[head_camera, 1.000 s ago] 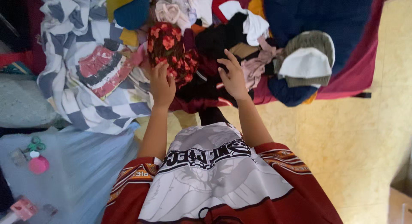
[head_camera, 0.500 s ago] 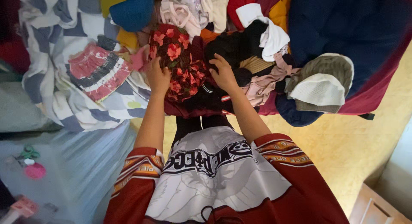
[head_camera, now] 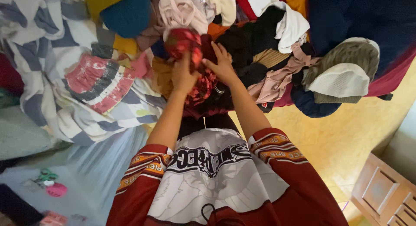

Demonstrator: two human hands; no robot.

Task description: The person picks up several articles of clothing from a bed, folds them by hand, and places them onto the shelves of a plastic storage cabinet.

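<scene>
**Hands on floral garment, clothes heap**

Left hand [head_camera: 183, 78]: fingers curled shut around a dark red floral-print cloth garment [head_camera: 190, 46], bunched and lifted slightly above the pile. Right hand [head_camera: 222, 63]: fingers spread open, palm pressed on the same garment's right side. Garment sits mid-heap on the bed, beside a black knitted piece [head_camera: 247, 39]. Nearby: pink-and-black striped folded cloth [head_camera: 97, 81] to the left; olive knit cap with white lining [head_camera: 344, 72] to the right; grey-and-white checked sheet [head_camera: 39, 31] beneath.
</scene>
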